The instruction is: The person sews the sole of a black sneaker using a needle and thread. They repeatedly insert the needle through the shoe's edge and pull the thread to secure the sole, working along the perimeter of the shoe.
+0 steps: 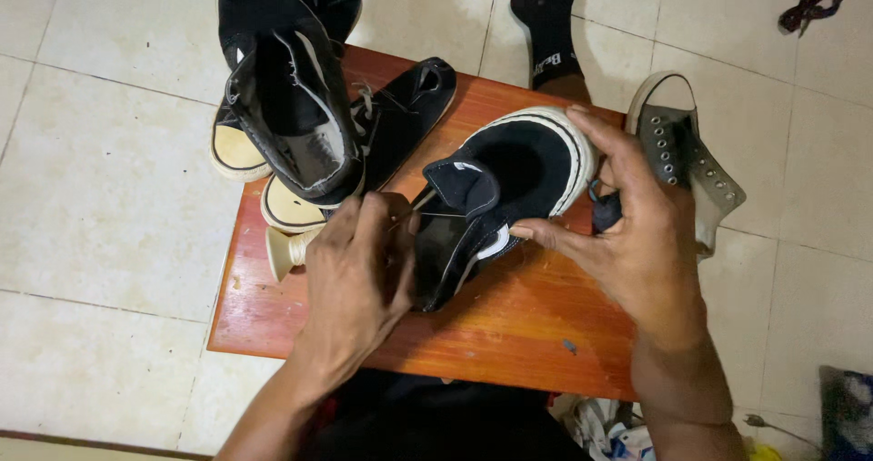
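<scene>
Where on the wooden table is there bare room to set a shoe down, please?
The table's near edge is bare, between both wrists and rightwards below the right hand. A smaller strip lies bare at its left edge, below the spool. The far half is crowded: black shoes piled top left, the held shoe in the middle under the left hand.

Looks like somebody's home doing duty as a little shoe-repair spot, not a proper shop. The floor (109, 197) is plain cream tile with worn grout, and the only work surface is a low reddish wooden table (509, 334) set right on it. Black canvas shoes (291, 106) are piled at one end, a grey sneaker (682, 152) lies off the side, and rags (600, 429) sit on the floor by a socked foot (550, 25).
</scene>
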